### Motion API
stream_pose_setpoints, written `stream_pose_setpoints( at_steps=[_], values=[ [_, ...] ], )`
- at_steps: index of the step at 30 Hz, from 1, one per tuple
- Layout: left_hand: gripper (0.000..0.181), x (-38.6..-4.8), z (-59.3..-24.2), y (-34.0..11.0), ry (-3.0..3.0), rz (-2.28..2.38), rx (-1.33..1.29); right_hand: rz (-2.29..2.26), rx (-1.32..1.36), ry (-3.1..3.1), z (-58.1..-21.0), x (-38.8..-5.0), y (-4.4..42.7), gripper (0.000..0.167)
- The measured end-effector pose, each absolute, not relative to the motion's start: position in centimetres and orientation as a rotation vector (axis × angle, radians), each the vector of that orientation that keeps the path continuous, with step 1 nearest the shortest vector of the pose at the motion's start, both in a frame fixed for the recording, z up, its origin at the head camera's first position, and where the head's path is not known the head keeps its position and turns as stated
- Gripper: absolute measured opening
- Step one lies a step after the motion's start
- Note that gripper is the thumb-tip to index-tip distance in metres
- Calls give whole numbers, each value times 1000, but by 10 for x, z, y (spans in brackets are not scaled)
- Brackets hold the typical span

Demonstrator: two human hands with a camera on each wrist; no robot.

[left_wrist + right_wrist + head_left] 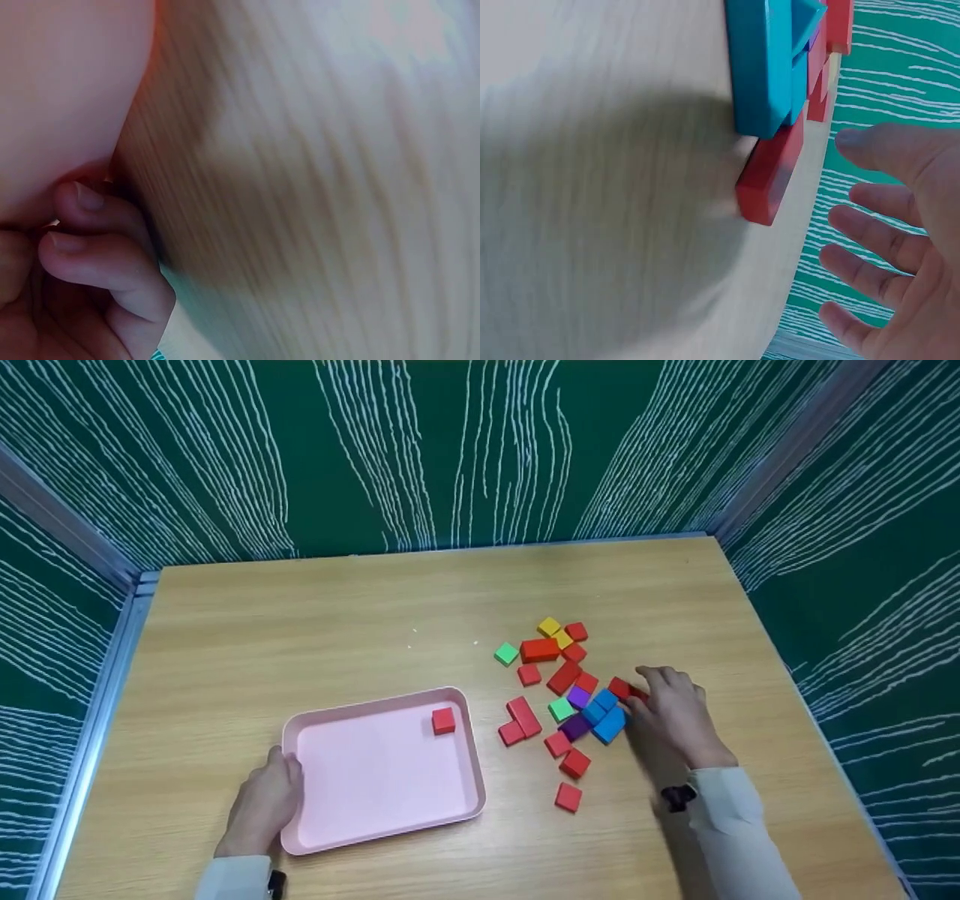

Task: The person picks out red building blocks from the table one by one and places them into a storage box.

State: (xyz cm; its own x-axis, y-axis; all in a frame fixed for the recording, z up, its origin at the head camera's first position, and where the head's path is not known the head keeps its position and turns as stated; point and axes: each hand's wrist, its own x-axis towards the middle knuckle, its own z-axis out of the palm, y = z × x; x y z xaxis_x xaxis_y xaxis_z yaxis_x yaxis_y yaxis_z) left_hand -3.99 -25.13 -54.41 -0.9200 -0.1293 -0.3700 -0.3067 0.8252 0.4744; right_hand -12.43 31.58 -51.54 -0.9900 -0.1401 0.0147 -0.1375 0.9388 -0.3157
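Note:
My left hand [265, 801] holds the left rim of a pink tray [384, 831]; in the left wrist view its curled fingers [97, 262] meet the tray's underside [67, 90]. One red cube [443, 721] lies inside the tray, toward the far right corner. Over on the right, my right hand [679, 716] reaches above the outer end of a red block [619, 688], which it partly covers in the head view. Its fingers are spread and hold nothing in the right wrist view, apart from the long red block [769, 176]. Blue blocks [609, 724] lie beside that block.
Loose blocks spread between tray and right hand: several red ones [539, 650], yellow [549, 626], green [506, 653] and purple [575, 727]. The wooden table [337, 622] is bounded by green walls [510, 450] with white wavy lines at the back and sides.

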Motion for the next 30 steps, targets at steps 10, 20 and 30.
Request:
stream_pose_setpoints(
  at_steps=[10,20,30],
  values=[
    [49,-40,-545,-251,2670,779,-349,-436,-161,3026,-535,-127,320,44],
    [44,-37,-546,-251,2707,803,-333,-396,-179,3076,-539,-128,320,37],
    [43,-38,-547,-251,2688,828,-358,-422,-172,3107,-526,-131,305,39]
  ],
)
